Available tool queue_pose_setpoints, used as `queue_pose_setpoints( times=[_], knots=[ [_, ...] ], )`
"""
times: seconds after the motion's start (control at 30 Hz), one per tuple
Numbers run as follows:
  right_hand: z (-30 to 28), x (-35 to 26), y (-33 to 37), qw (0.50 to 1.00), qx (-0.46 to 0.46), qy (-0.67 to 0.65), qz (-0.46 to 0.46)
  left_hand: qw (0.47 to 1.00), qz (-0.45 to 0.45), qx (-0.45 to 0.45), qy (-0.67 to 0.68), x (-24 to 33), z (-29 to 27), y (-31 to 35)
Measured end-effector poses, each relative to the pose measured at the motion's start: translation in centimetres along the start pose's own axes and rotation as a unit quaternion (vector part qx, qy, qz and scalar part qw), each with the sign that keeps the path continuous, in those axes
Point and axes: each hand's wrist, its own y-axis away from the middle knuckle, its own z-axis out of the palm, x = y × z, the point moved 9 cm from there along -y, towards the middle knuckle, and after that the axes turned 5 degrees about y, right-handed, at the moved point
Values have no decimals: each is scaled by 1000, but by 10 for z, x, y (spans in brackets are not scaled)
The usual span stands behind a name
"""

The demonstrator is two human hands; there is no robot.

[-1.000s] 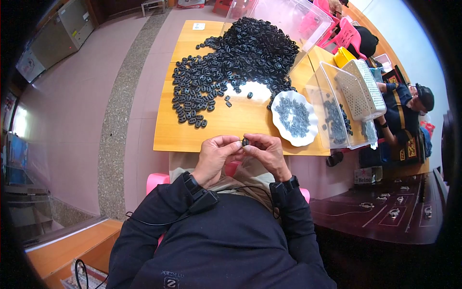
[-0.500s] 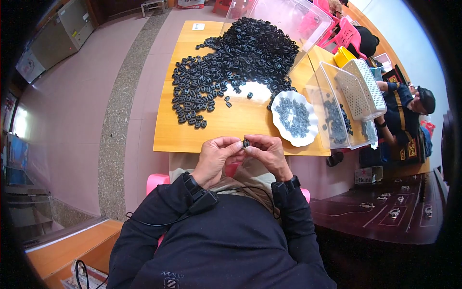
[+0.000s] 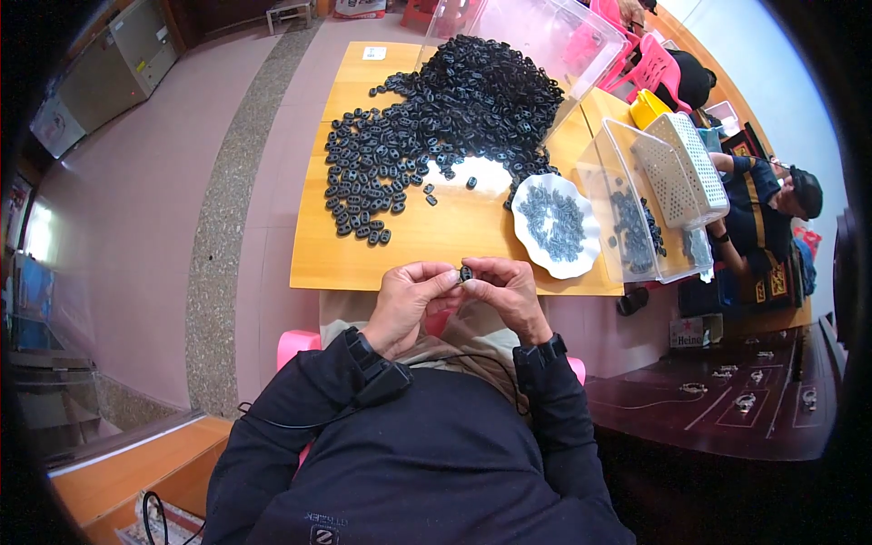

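My left hand (image 3: pixel 407 302) and my right hand (image 3: pixel 507 292) meet just off the table's near edge. Between their thumbs and fingertips is a small black two-holed plastic piece (image 3: pixel 466 272), pinched from both sides. Fingers cover part of it, and whether anything smaller is held with it cannot be made out. Beyond my hands, many like pieces form a large heap (image 3: pixel 481 91) that thins out to the left. To the right, a white wavy-rimmed plate (image 3: pixel 589 247) carries a layer of tiny grey, shiny parts.
The yellow wooden table (image 3: pixel 436 259) also bears a clear bin (image 3: pixel 599 227) with black pieces, beside a white perforated basket (image 3: pixel 686 168). A larger clear bin (image 3: pixel 545 36) lies behind the heap. Another person (image 3: pixel 763 204) sits at the right, near a dark red surface (image 3: pixel 708 409).
Almost nothing differs. Both hands keep their pinch on the black piece, with only a slight shift of the fingertips and of the whole view.
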Motion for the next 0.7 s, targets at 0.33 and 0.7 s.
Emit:
queue_pose_setpoints(
  times=[0.33,0.7],
  knots=[
    [0,1,1,1000,-1,-17,8,1000,6,-3,-6,2,2,1],
    [4,-6,2,1000,-5,-6,-1,1000,13,-1,-4,2,2,1]
  ],
)
